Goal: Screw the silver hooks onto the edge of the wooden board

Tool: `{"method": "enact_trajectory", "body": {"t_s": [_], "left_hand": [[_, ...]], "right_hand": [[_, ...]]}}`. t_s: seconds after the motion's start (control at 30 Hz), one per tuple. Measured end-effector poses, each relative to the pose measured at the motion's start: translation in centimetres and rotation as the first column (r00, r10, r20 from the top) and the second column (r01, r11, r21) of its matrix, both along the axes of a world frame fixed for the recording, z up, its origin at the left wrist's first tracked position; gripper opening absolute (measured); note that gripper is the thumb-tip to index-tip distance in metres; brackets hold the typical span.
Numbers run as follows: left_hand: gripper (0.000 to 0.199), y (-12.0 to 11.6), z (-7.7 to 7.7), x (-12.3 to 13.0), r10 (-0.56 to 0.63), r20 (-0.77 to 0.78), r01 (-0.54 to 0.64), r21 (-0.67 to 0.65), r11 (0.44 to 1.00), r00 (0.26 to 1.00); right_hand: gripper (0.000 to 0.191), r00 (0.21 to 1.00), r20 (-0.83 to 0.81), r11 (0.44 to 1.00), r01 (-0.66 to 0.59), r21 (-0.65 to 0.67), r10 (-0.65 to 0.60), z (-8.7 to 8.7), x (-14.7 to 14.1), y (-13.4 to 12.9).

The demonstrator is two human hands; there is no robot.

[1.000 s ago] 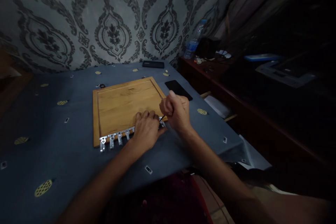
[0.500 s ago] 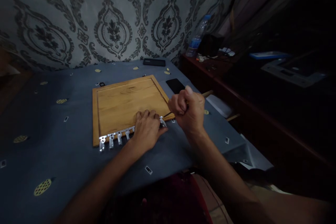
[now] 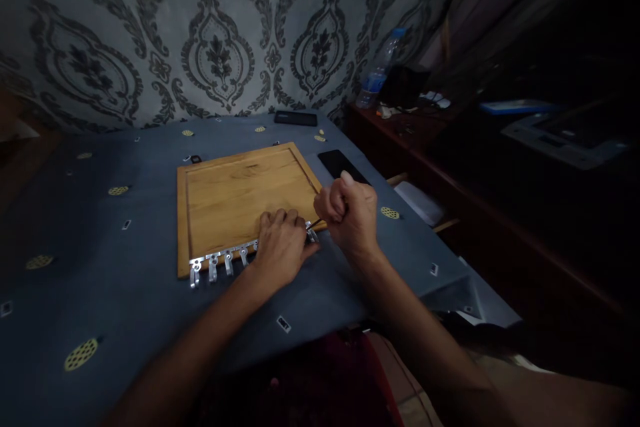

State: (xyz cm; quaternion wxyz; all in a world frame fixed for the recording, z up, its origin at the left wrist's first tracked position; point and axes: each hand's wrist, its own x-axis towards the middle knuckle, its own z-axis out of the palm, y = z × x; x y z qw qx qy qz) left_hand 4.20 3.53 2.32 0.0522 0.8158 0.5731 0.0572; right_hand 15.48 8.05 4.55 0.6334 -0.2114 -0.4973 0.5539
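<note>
A wooden board [image 3: 240,193] with a raised frame lies flat on the cloth-covered table. Along its near edge runs a metal hook rail [image 3: 213,260], its hooks hanging over the side. My left hand [image 3: 280,247] lies over the right part of the rail, fingers curled onto the board and thumb out to the right, pinning it down. My right hand [image 3: 350,213] is a fist, thumb on top, around a screwdriver [image 3: 313,223]. Only its thin dark shaft shows, slanting down to the rail's right end; the handle is hidden in the fist, and the exact tip contact is unclear.
A black phone [image 3: 343,165] lies behind my right hand, and another dark phone [image 3: 295,119] by the wall. A small black item [image 3: 196,159] sits behind the board. To the right stand a dark red cabinet [image 3: 450,183] and a plastic bottle [image 3: 376,77].
My right fist has shifted left and slightly down with the screwdriver, and less of the shaft shows. My left hand, the rail and the board stay in place.
</note>
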Motion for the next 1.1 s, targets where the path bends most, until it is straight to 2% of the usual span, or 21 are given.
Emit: {"method": "enact_trajectory", "body": {"t_s": [0.2,0.47,0.63,0.8,0.9,0.97,1.03,1.1], "left_hand": [[0.037,0.0,-0.1,0.0,0.001,0.003,-0.001,-0.006,1.000,1.000],[0.034,0.0,-0.3,-0.1,-0.003,0.026,0.003,-0.004,1.000,1.000],[0.033,-0.1,-0.3,-0.1,-0.001,0.040,0.000,0.014,1.000,0.999],[0.037,-0.1,-0.5,-0.1,-0.004,0.039,0.003,0.025,1.000,0.999],[0.037,0.0,-0.6,-0.1,0.000,0.037,-0.001,0.030,1.000,0.999],[0.034,0.0,-0.6,-0.1,0.000,0.036,-0.001,0.023,1.000,0.999],[0.034,0.0,-0.4,-0.1,-0.004,0.042,0.003,0.009,1.000,0.999],[0.034,0.0,-0.3,0.0,-0.001,0.045,0.001,-0.003,1.000,0.999]], "right_hand": [[0.066,1.000,0.028,1.000,-0.011,-0.015,0.011,-0.2,0.0,0.0],[0.066,0.966,0.118,0.973,-0.231,-0.003,0.230,-0.7,0.2,0.6],[0.064,0.944,0.161,0.957,-0.289,-0.014,0.288,-0.6,0.5,1.0],[0.036,0.855,0.294,0.897,-0.443,-0.015,0.427,0.2,1.7,2.3],[0.043,0.797,0.396,0.857,-0.513,0.048,0.456,0.8,2.1,3.1],[0.052,0.761,0.388,0.822,-0.569,0.016,0.520,0.8,2.0,3.3],[0.057,0.751,0.312,0.799,-0.599,-0.051,0.582,0.7,1.5,3.2],[0.059,0.785,0.229,0.815,-0.574,-0.079,0.575,0.4,0.9,2.8]]}}
